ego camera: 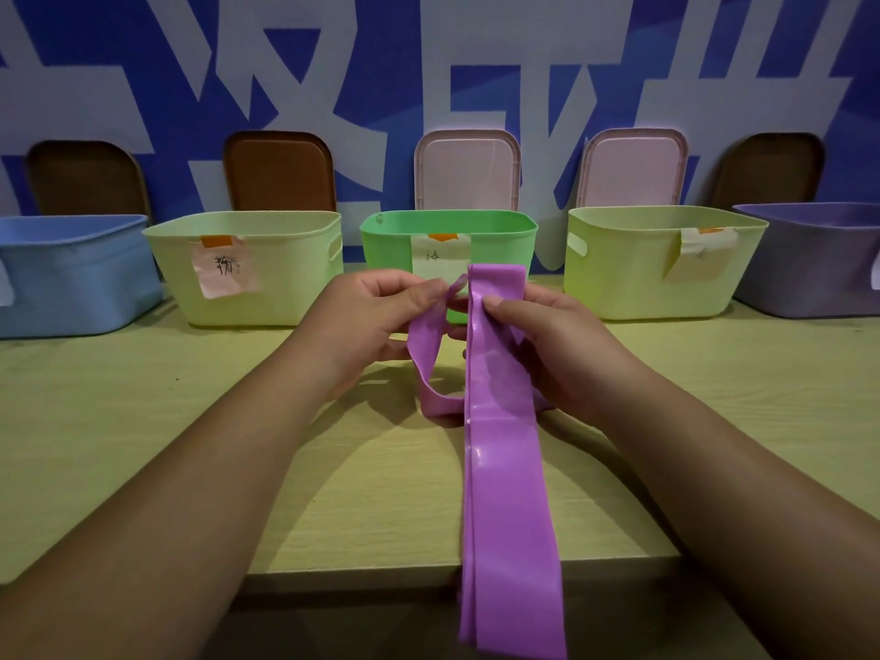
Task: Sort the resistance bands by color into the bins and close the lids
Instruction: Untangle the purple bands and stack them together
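We see two bare forearms reaching over a pale wooden table (143, 421), both hands working one long, glossy purple rubber resistance band (505, 469). The left hand (381, 321) holds a twisted loose fold of the band in a thumb-and-finger pinch. The right hand (547, 345) grips the wide flat strip, thumb pressed on top and the rest of the hand wrapped beneath. From the hands the band falls toward us, lies along the table and drops over its near edge; a smaller loop sags between the two wrists. Beyond the hands stands a row of five open plastic bins. Straight ahead, just past the knuckles, is a bright green bin (388, 250) with a paper label (438, 259). Left of the left hand sit a pale green bin (285, 288) with a pink note (224, 273), then a blue bin (71, 278) farther out. Right of the right hand sit a pale yellow-green bin (628, 283) with a tag (700, 259), then a lilac bin (819, 273) at the far right. Behind each bin a flat lid leans on the blue and white wall (476, 64), among them a dark brown lid (766, 171) behind the lilac bin. We judge the step to be untwisting or gathering the band before dropping it in. Every lid is off, so much seems left. Next, the band likely needs bundling so its tail clears the table edge, then carrying right to the lilac bin.
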`<state>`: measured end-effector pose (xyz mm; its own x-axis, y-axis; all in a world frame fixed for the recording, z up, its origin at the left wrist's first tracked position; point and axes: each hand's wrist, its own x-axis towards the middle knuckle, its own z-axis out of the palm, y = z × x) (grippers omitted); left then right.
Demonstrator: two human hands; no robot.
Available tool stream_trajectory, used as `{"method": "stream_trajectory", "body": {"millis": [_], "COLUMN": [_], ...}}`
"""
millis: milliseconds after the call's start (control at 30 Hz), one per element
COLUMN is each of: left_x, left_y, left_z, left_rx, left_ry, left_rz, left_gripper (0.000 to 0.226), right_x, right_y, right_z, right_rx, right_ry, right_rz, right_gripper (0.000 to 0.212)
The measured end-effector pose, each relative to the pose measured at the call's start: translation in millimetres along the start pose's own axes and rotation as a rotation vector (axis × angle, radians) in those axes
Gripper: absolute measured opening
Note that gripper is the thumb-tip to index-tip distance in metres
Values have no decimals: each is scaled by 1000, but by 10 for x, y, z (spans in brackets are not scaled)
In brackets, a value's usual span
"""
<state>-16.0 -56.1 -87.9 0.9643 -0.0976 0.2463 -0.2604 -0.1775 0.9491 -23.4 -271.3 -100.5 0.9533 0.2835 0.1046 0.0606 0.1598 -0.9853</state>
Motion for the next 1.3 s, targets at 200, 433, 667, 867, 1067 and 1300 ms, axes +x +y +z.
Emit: {"method": "stream_trajectory", "body": {"millis": [200,433,667,867,1067,1300], "left_x": [22,24,19,23,-4,-8], "left_y": [-25,-59,-44,-27,-25,-30], "left_z": [3,26,53,76,123,133], "left_rx": [7,248,145,35,69,211], "left_ry": [53,156,99,104,75,85], "left_rz": [18,162,132,57,100,143], "left_gripper": [14,11,15,22,22,19], "right_x": [-71,-70,-16,11,-6,-10], "right_y": [-36,-18,13,7,-1,1], "right_z": [13,32,21,18,59,40], "right_rx": [6,-47,-34,68,-193,-210], "right_ry": [-77,-69,20,118,133,128], "right_rz": [-8,-35,-22,30,-65,-68], "right_gripper": [23,22,21,36,47,34]}}
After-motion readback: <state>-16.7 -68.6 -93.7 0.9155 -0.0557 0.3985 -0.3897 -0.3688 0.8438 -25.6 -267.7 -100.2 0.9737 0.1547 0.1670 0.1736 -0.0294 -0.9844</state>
